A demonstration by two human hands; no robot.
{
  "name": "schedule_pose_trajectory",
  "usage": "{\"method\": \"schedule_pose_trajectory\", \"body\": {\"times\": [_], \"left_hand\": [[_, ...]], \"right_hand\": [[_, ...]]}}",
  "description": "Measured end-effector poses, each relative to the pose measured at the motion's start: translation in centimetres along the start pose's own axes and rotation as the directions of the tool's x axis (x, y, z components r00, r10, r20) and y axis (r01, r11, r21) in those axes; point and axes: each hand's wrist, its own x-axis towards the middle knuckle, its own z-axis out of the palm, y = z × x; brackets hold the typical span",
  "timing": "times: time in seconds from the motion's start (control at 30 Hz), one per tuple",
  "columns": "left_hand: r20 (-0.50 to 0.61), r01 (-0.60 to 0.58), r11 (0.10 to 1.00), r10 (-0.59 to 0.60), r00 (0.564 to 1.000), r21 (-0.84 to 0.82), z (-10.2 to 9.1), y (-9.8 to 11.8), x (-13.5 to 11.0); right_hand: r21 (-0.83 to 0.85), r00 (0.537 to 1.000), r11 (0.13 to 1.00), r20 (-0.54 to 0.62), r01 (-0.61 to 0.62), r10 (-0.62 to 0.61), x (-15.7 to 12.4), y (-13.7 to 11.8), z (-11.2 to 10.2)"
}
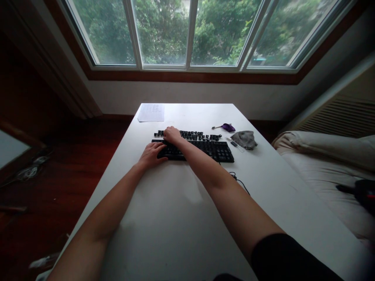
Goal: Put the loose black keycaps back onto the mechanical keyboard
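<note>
A black keyboard (215, 150) lies across the white table, and loose black keycaps (199, 136) are strewn in rows just behind it. My left hand (150, 155) grips the keyboard's left end, with the thumb along the front edge and the fingers over the top. Reaching across the keyboard, my right hand (172, 134) is at the left part of the keycap rows. Its fingers are curled down and closed; whatever is between them is hidden. My right forearm covers part of the keyboard.
Right of the keyboard lie a crumpled grey cloth (244, 139), a purple brush-like tool (227, 127) and a small dark item (233, 143). Printed paper (151, 112) rests at the table's far left corner. A black cable (241, 183) trails toward the right. A sofa (316, 168) stands at the right.
</note>
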Motion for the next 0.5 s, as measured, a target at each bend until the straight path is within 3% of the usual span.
{"method": "schedule_pose_trajectory", "body": {"times": [0.23,0.37,0.5], "left_hand": [[-0.011,-0.011,1.000,0.011,1.000,0.023,0.1,0.0,-0.1],[-0.001,-0.001,1.000,0.001,1.000,0.031,0.3,0.0,-0.1],[-0.012,-0.004,1.000,0.004,1.000,0.020,0.8,0.0,-0.1]], "right_hand": [[0.097,0.998,0.995,-0.062,0.003,0.003,-0.7,0.3,-0.1],[0.227,0.993,0.974,-0.115,-0.010,0.037,-2.3,1.4,-0.6],[0.379,0.993,0.924,-0.119,0.054,-0.009,-4.4,2.9,-1.0]]}}
